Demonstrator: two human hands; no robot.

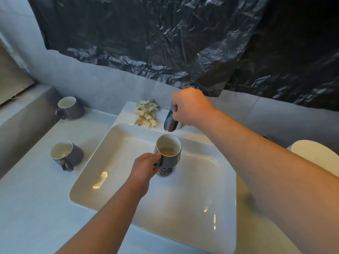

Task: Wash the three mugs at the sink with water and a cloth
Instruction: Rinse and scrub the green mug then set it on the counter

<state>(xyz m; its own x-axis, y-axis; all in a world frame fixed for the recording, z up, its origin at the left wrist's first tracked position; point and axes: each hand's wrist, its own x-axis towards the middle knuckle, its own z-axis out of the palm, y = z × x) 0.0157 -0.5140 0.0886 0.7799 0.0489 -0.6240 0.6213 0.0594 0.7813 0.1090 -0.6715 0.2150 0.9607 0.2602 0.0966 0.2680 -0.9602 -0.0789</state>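
Observation:
My left hand [145,166] grips the handle of a dark mug [169,153] with a white inside, held upright over the white sink [113,180] just below the chrome tap spout [170,123]. Brownish liquid sits in the mug's bottom. My right hand [190,107] curls round the top of the tap. No water stream is visible. Two more dark mugs stand on the counter to the left: one near the sink [67,154], one further back [70,108]. A crumpled pale cloth [146,114] lies on the sink's back ledge, left of the tap.
Black plastic sheeting [165,43] covers the wall behind the sink. The chrome drain [165,172] shows below the held mug. A round white object [315,154] sits at the right edge. Grey counter [36,208] spreads to the left and front.

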